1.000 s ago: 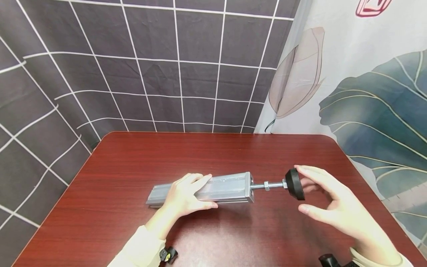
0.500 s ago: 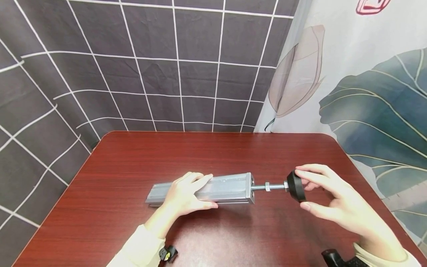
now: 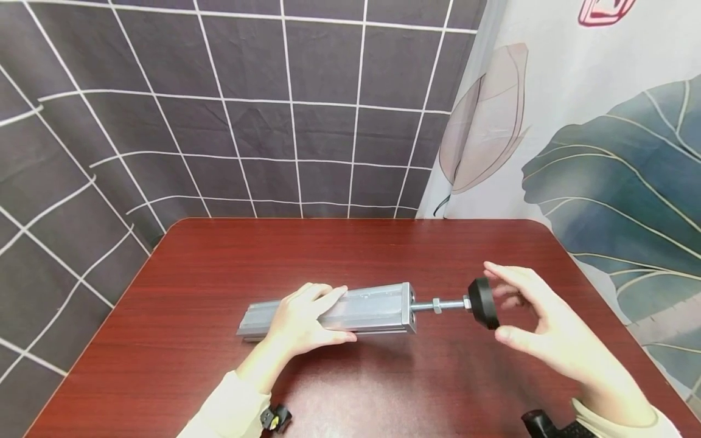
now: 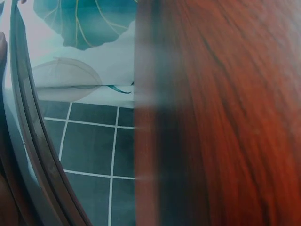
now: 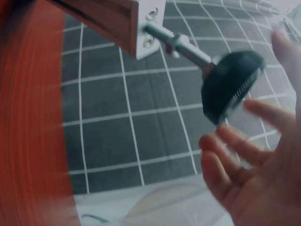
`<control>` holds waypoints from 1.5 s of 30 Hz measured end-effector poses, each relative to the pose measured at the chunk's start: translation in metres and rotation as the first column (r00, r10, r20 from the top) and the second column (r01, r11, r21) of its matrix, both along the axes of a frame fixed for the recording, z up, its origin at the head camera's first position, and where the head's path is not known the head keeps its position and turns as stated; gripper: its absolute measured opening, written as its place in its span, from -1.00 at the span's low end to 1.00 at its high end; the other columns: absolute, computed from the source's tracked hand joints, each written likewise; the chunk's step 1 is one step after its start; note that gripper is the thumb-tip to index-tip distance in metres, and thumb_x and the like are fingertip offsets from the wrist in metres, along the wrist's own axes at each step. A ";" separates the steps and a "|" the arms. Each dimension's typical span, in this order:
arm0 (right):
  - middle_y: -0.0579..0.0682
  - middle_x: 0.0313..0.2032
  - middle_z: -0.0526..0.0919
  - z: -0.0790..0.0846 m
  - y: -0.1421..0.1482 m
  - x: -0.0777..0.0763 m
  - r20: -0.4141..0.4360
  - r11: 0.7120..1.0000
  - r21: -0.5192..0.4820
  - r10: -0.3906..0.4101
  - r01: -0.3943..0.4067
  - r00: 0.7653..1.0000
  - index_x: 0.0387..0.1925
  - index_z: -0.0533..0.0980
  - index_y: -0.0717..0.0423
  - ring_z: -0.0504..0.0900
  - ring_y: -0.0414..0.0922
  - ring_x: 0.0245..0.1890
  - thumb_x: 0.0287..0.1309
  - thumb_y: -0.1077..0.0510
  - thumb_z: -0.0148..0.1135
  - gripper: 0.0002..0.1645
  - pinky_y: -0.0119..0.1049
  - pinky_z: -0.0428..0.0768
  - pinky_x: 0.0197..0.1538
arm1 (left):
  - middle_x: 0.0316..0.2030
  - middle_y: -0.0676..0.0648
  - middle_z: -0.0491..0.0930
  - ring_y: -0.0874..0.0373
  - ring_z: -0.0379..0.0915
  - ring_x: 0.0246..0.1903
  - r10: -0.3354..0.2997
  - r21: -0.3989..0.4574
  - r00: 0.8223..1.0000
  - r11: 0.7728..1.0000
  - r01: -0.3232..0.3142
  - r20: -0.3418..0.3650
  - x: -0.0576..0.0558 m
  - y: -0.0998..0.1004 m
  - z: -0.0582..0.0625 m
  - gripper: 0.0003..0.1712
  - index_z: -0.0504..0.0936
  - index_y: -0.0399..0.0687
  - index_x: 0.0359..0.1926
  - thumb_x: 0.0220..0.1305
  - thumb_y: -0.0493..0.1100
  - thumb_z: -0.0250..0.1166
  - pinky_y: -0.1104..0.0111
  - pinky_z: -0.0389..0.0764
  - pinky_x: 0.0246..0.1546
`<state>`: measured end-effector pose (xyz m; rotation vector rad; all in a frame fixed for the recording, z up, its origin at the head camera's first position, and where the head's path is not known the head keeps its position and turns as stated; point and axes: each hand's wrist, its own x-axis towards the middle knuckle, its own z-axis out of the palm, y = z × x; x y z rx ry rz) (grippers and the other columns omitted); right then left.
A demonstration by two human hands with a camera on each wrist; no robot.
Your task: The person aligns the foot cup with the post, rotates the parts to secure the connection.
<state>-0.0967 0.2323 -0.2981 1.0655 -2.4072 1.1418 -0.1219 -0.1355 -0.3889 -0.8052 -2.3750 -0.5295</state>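
My left hand [image 3: 301,322] grips a silver aluminium profile [image 3: 369,309] across its middle, with the thumb along the near side. The profile is held over the table at a slight slant. From its right end a threaded rod [image 3: 424,306] with a nut [image 3: 437,305] sticks out, ending in a black levelling foot [image 3: 483,303]. Around the foot's outer face my right hand [image 3: 547,328] spreads its fingers. Its thumb tip is at the foot's lower edge; whether it touches is unclear. In the right wrist view the fingers [image 5: 244,146] stand apart from the foot [image 5: 230,84].
A red-brown wooden table [image 3: 219,261] lies under both hands. Behind it hangs a dark grey cloth [image 3: 323,128] with a white grid. A white curtain [image 3: 553,73] with leaf prints hangs at the right.
The right fingers closed on the black foot half a second ago and have since opened away from it. The left hand and the profile have hardly moved.
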 end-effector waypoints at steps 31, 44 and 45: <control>0.01 0.03 0.41 0.000 -0.004 0.001 0.011 0.995 -0.043 0.093 -0.092 0.996 0.18 0.33 0.41 0.53 -0.28 -0.27 -0.40 0.47 0.51 -0.05 -0.54 0.48 -0.20 | -0.18 0.07 0.54 0.19 0.46 -0.16 0.017 0.015 0.990 1.000 -0.019 0.138 0.004 -0.002 0.006 -0.12 0.60 0.12 0.03 -0.42 0.37 0.48 0.27 0.48 -0.17; -0.13 -0.36 0.51 0.003 -0.021 0.011 0.168 0.968 -0.082 -0.220 0.236 0.961 0.08 0.47 0.14 0.45 -0.25 -0.45 -0.16 0.49 0.32 -0.34 -0.45 0.39 -0.42 | -0.17 0.06 0.54 0.20 0.46 -0.14 0.029 0.011 0.989 0.999 -0.031 0.146 0.004 -0.003 0.006 -0.13 0.59 0.14 0.05 -0.39 0.38 0.46 0.26 0.48 -0.16; -0.14 -0.35 0.50 0.004 -0.021 0.011 0.168 0.971 -0.078 -0.212 0.228 0.963 0.09 0.46 0.15 0.45 -0.26 -0.45 -0.13 0.48 0.30 -0.36 -0.45 0.38 -0.43 | -0.17 0.07 0.54 0.20 0.46 -0.14 0.030 0.010 0.989 0.999 -0.032 0.146 0.004 -0.003 0.006 -0.13 0.59 0.15 0.05 -0.39 0.38 0.46 0.26 0.48 -0.17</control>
